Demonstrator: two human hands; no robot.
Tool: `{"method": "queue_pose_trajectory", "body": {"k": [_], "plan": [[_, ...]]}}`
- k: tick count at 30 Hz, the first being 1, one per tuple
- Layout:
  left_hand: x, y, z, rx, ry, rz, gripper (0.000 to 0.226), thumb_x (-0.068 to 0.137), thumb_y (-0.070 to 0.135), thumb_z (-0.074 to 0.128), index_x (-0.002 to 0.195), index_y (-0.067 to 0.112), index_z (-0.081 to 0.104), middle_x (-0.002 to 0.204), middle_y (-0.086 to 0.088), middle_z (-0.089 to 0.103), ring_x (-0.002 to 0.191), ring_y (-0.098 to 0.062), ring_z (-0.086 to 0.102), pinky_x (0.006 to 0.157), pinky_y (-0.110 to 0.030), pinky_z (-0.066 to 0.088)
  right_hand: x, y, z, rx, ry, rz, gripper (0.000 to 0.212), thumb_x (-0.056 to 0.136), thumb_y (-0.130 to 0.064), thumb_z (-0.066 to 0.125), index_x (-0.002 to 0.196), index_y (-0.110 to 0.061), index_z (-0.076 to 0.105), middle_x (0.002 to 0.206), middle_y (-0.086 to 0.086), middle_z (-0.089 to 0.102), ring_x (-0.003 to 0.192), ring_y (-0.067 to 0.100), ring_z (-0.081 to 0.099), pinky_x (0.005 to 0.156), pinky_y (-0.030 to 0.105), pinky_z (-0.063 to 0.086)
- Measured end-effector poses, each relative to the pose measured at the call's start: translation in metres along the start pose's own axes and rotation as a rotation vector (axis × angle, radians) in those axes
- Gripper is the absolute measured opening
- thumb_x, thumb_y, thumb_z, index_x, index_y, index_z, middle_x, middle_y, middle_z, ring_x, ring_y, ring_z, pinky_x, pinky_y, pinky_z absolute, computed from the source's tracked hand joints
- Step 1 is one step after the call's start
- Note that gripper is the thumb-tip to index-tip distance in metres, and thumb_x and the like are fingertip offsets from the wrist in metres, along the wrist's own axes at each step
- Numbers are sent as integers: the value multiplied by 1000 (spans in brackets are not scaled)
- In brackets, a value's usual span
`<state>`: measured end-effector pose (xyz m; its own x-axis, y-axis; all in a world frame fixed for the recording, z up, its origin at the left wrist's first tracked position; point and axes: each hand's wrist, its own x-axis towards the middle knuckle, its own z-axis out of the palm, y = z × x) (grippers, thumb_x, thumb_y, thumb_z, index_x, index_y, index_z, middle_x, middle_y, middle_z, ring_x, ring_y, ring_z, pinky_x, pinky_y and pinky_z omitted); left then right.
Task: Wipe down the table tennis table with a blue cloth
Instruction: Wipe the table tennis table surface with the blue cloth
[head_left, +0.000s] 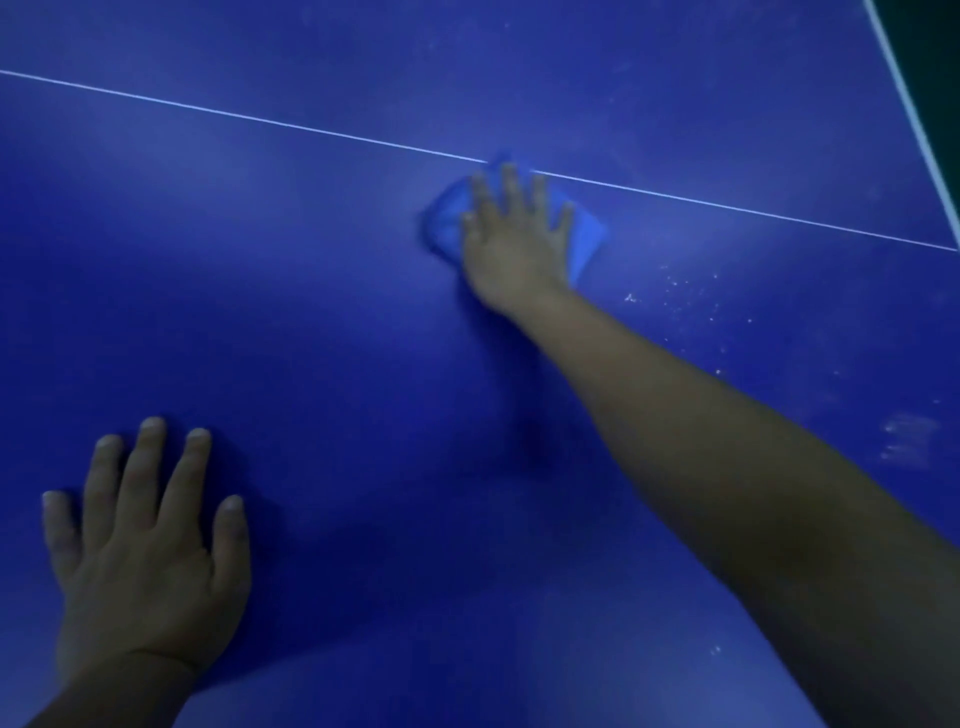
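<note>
The desk (311, 260) looks smooth, matt blue, dusted with white specks (691, 291); the cloth (589, 239) is soft, creased blue fabric.

Blue table tennis table (311, 322), thin white centre line (260, 120) crossing it, white-edged far-right corner. Blue cloth (584, 236) lying beside that line; white specks (691, 291) towards right edge.

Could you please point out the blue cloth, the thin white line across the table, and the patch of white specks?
blue cloth (587, 236): head view, on its bare right corner beside the hand.
thin white line (260, 118): head view, on its left stretch.
white specks (696, 296): head view, middle of the patch right of the cloth.
</note>
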<state>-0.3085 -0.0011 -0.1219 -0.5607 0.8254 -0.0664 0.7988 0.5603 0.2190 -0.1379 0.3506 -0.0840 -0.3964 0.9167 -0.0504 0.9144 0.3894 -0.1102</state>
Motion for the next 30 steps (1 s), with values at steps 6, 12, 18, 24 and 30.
{"method": "queue_pose_trajectory", "body": {"k": [6, 12, 18, 24, 30], "plan": [[0, -3, 4, 0, 26, 13, 67, 95, 60, 19, 152, 25, 28, 163, -1, 13, 150, -13, -7, 113, -68, 20, 21, 99, -15, -110, 8, 149, 55, 105, -45, 21, 159, -31, 17, 168, 1, 9, 153, 33, 9, 119, 63, 10], [3, -21, 23, 22, 68, 50, 67, 94, 60, 23, 157, 38, 12, 166, 11, 2, 153, -20, -2, 112, -69, 23, 14, 79, -18, 66, 24, 397, 57, 105, -45, 20, 160, -30, 14, 168, 1, 5, 154, 33, 2, 119, 64, 2], [5, -45, 47, 97, 89, 57, 70, 91, 56, 29, 157, 36, 16, 166, 2, 11, 153, -30, 9, 109, -70, 19, -23, 37, 2, -109, -83, -226, 60, 101, -51, 15, 159, -33, 16, 168, -2, 9, 153, 30, 8, 118, 61, 8], [6, -23, 26, 22, 134, 63, 66, 94, 59, 24, 156, 39, 15, 166, 12, 4, 152, -18, -2, 112, -69, 23, 5, 168, -30, 93, 46, 519, 56, 104, -47, 20, 159, -34, 15, 168, -2, 7, 153, 30, 3, 119, 62, 3], [0, -2, 7, -10, 54, 18, 66, 95, 58, 21, 151, 24, 28, 162, -5, 17, 152, -24, 4, 113, -69, 20, -147, 97, 9, -120, -19, -373, 55, 105, -49, 17, 156, -30, 26, 165, 3, 23, 151, 33, 19, 117, 62, 14]]}}
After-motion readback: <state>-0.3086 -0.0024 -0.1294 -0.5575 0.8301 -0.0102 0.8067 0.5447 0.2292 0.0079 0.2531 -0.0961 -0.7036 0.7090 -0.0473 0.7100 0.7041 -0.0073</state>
